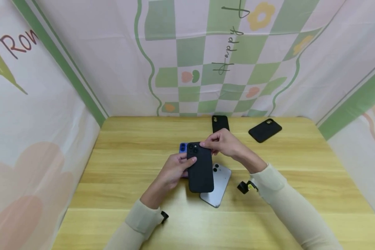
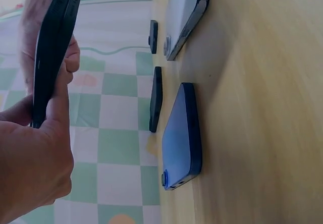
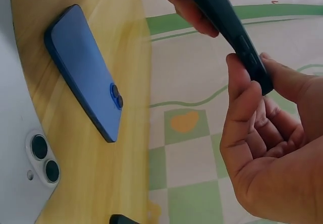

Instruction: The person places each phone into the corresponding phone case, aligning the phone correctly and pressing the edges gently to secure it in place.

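Note:
A phone in a black case is held up over the table, its back with the camera lenses facing the head camera. My left hand grips its left long edge, thumb lying across the back below the lenses. With thumb and fingers, my right hand pinches the top right corner; the right wrist view shows this grip beside the side buttons. Below, a blue phone lies back up on the table, partly covered in the head view by the held phone and left hand. A white phone lies to the right, also overlapped there.
Two black phone cases lie near the table's back edge: one case behind my right hand, another case farther right. Wood shows through their camera openings. A patterned cloth hangs behind the wooden table.

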Demonstrator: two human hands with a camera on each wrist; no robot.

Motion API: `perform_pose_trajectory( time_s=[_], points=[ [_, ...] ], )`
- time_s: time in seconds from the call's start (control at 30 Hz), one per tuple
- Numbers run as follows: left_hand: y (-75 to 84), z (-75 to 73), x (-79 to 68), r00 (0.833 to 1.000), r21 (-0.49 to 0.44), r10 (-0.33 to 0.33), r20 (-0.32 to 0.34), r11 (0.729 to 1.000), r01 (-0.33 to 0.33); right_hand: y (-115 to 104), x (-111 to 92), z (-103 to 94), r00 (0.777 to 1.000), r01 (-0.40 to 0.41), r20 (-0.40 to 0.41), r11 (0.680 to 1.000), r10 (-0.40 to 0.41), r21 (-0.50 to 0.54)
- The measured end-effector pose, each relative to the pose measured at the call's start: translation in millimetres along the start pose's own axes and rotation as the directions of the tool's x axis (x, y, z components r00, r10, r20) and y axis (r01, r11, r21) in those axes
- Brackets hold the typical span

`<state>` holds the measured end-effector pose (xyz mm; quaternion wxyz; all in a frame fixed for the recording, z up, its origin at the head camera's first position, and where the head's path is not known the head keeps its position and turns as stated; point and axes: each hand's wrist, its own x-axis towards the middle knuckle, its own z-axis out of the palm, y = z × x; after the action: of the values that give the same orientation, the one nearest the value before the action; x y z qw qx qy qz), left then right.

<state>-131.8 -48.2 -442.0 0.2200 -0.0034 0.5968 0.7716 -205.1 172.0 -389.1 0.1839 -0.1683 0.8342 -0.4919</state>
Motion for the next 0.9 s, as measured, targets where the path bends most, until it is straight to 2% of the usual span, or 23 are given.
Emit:
perform_pose_trajectory(
  time_s=[0.2,0.37,0.63,0.9],
  points=[
    [-0.1,-0.4,0.4,0.998,0.017,0.046,-0.047,0.999,-0.045,2.4,0.4,4.5,0.996,-0.082,-0.023,0.989,0.086,0.123],
    [-1.1,-1.7,1.1,0.993,0.005,0.070,-0.097,0.998,-0.069,3.4,-0.6,10.1,0.994,-0.090,-0.041,0.979,0.099,0.182],
    [3.9,-3.6,0.8,0.980,-0.075,0.082,-0.181,0.992,-0.097,4.1,-8.5,23.3,0.995,-0.069,-0.056,0.983,0.080,0.172],
    [7.3,-5.9,1.0,0.964,-0.143,0.105,-0.245,0.979,-0.144,5.5,-16.1,37.4,0.991,-0.091,-0.082,0.989,0.102,0.120]
  ],
)
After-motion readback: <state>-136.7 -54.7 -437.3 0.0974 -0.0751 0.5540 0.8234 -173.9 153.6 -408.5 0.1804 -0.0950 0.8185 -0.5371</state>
